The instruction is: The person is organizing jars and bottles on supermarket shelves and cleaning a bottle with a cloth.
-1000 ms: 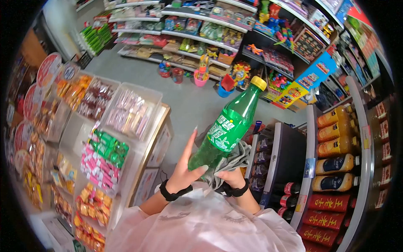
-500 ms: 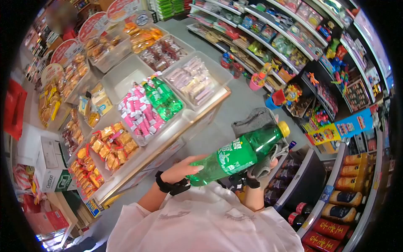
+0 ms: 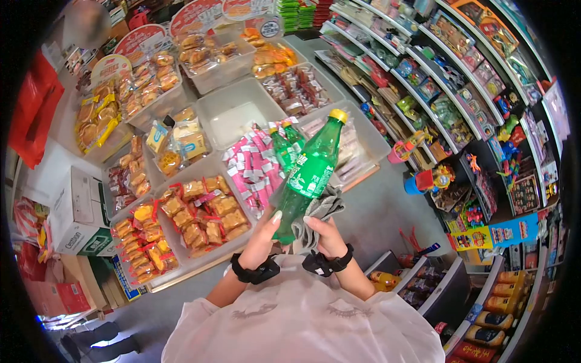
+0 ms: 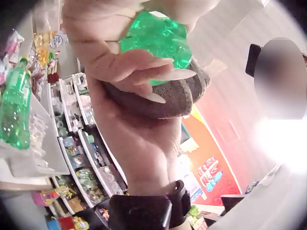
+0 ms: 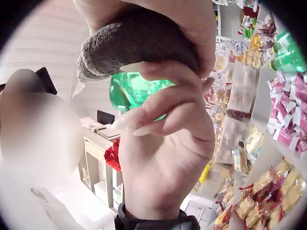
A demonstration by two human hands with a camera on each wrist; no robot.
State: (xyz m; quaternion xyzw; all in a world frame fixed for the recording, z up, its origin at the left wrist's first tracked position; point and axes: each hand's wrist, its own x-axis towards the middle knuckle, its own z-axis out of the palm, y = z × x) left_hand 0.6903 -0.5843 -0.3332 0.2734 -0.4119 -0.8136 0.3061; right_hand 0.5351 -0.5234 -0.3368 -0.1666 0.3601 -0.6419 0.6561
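Note:
A green plastic soda bottle (image 3: 311, 169) with a yellow cap and green label leans up and to the right in front of my chest. My left hand (image 3: 259, 243) grips its lower end, the thumb along the side. In my right hand (image 3: 328, 237) is a bunched grey cloth (image 3: 327, 207), held against the bottle's lower right side. The left wrist view shows fingers around the bottle's clear green base (image 4: 158, 40), with the cloth (image 4: 153, 100) folded close beside it. In the right wrist view, the cloth (image 5: 139, 45) lies across the bottle under my right fingers.
Behind the bottle stands a counter of plastic bins with wrapped pastries (image 3: 206, 212), pink packets (image 3: 254, 166) and more green bottles (image 3: 287, 144). Toy shelves (image 3: 436, 91) curve along the right. Drink racks (image 3: 496, 302) stand at lower right, a white carton (image 3: 82, 212) at left.
My view has turned left toward the snack counter. The bottle tipped toward horizontal, then came back upright at a slant. The cloth has moved from around its neck end down to the lower side.

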